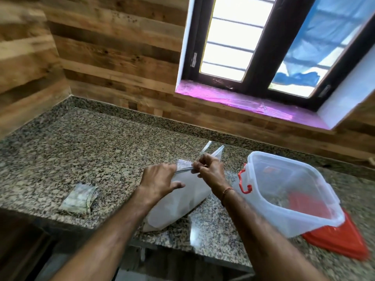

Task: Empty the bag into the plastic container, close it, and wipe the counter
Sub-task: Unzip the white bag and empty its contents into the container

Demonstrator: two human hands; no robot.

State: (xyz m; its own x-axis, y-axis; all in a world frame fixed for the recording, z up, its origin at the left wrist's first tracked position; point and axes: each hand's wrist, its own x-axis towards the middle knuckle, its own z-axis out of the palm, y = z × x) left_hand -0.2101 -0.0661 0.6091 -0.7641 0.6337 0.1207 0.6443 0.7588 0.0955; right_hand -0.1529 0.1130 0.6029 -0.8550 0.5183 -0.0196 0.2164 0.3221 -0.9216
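A clear zip bag (178, 201) filled with white powder lies on the granite counter (81, 151). My left hand (160, 181) presses on the bag's upper part and grips its zip edge. My right hand (211, 171) pinches the same zip strip just to the right, with the bag's top flaps sticking up behind it. To the right stands an open clear plastic container (288, 191) with red clips, resting on its red lid (345, 238). A folded cloth (80, 200) lies on the counter to the left.
Wood-panelled walls close the counter at the back and left. A window with a purple sill (253, 104) is behind the container. The counter's front edge runs just below the bag, with a dark gap underneath.
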